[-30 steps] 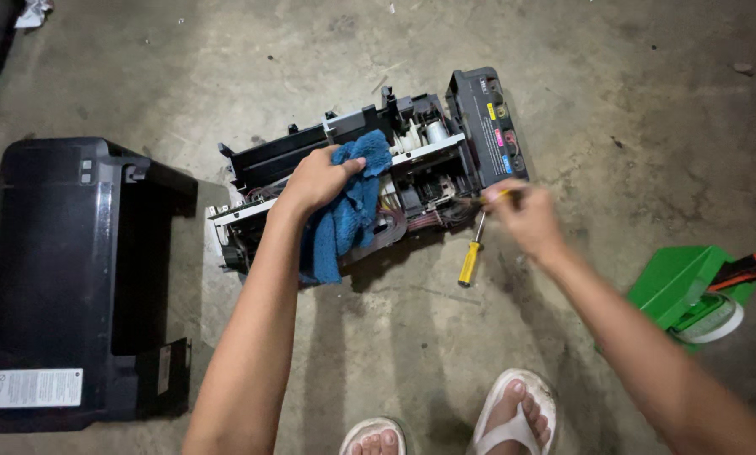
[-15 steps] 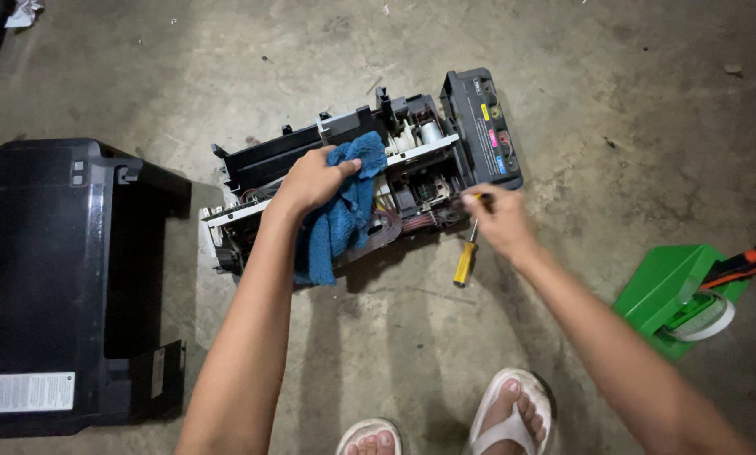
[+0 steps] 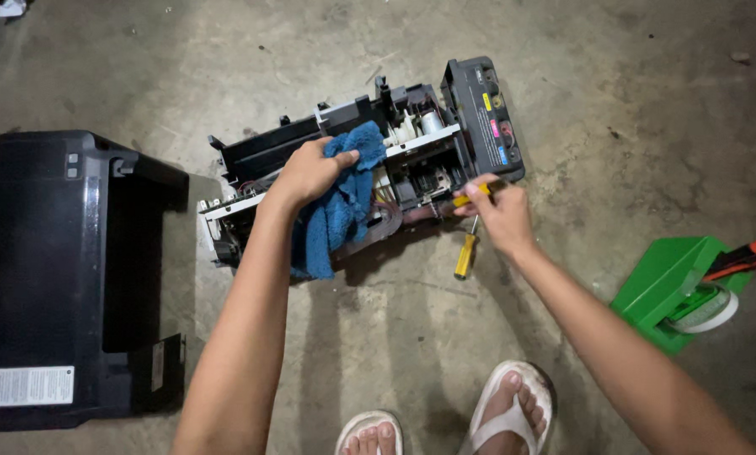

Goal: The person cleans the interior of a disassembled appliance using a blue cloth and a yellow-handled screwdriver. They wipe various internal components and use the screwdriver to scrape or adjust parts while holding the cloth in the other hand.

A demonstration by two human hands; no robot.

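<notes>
An opened printer chassis (image 3: 369,181) lies on the bare concrete floor (image 3: 614,93), in the middle of it and angled so that one end points toward the far right. The left hand (image 3: 310,171) presses down on a blue cloth (image 3: 337,202) that is draped over the middle of the chassis; the fingers are curled over the cloth, gripping it against the frame, and the loose end of the cloth hangs off the near edge of the chassis. The right hand (image 3: 496,211) is closed around a small yellow-handled tool (image 3: 470,198), whose tip points into the mechanism at the right part of the chassis, just beside a black ink tank block (image 3: 486,114) with coloured marks that stands at the chassis's far right end. A second screwdriver with a yellow handle (image 3: 466,253) lies on the floor touching or just under the right hand, near the chassis's near edge. The black printer cover (image 3: 58,270) sits well apart at the left edge of the floor, hollow side up. At the right edge stands a green box (image 3: 660,282) with a roll of white tape (image 3: 710,307) and an orange-and-black tool (image 3: 744,257) resting against it. Two feet in sandals (image 3: 504,413) show at the near edge.
</notes>
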